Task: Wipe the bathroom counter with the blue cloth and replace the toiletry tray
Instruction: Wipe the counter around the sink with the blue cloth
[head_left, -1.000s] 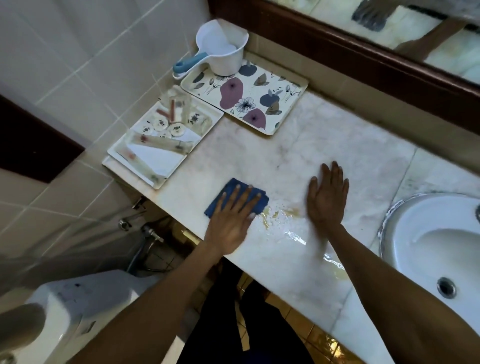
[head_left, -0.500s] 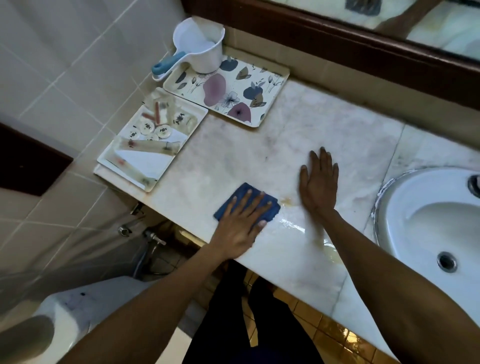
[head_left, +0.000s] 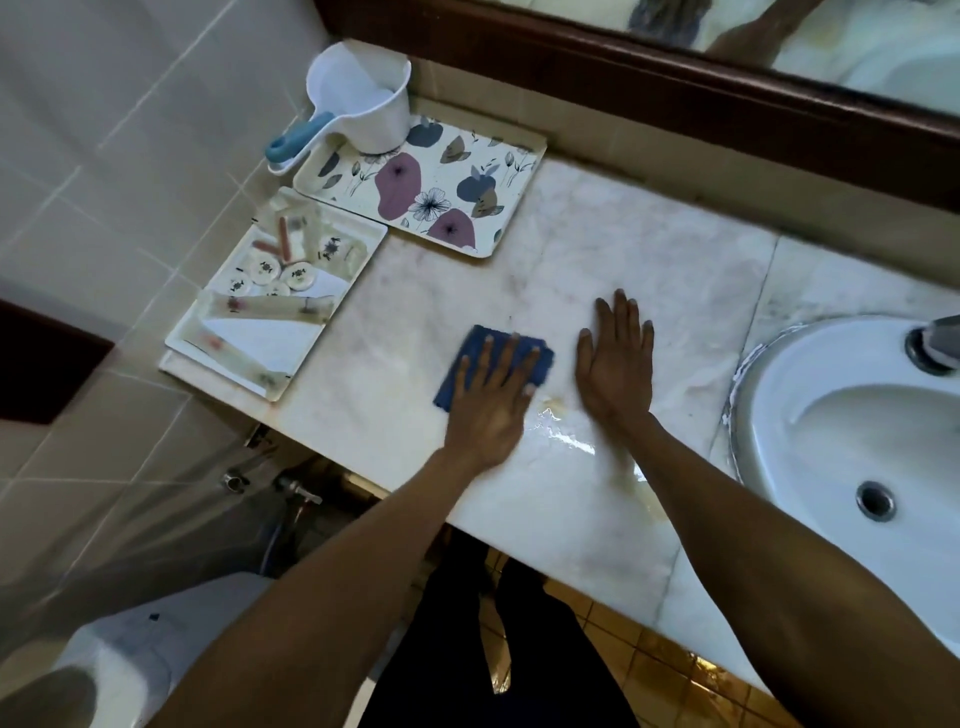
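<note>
- Wiping is under way: my left hand (head_left: 491, 410) presses the blue cloth (head_left: 493, 364) flat on the marble desk (head_left: 649, 249), fingers (head_left: 485, 358) spread wide over it rather than curled around it.
- My right hand (head_left: 615, 369) lies palm down just beside the cloth, fingers straight and close together, holding nothing; I judge it is only bracing me.
- Between the two hands, at the near side, a wet glossy streak (head_left: 566, 441) with a yellowish stain shows on the stone, so I judge the wiping is only partly done.
- The toiletry tray (head_left: 270, 306), a white one loaded with small sachets and round packets, sits at the left end of the desk, its corner overhanging the edge. Putting it back is, I judge, not yet done.
- Behind it lies a flowered tray (head_left: 441, 187) with a white scoop (head_left: 363, 104) standing on its far corner.
- The desk is pale veined marble with a white basin (head_left: 857, 415) sunk into its right part.
- A dark wood-framed mirror (head_left: 675, 88) runs along the back, grey tiles (head_left: 130, 156) cover the left wall, and yellow floor tiles show below the desk.
</note>
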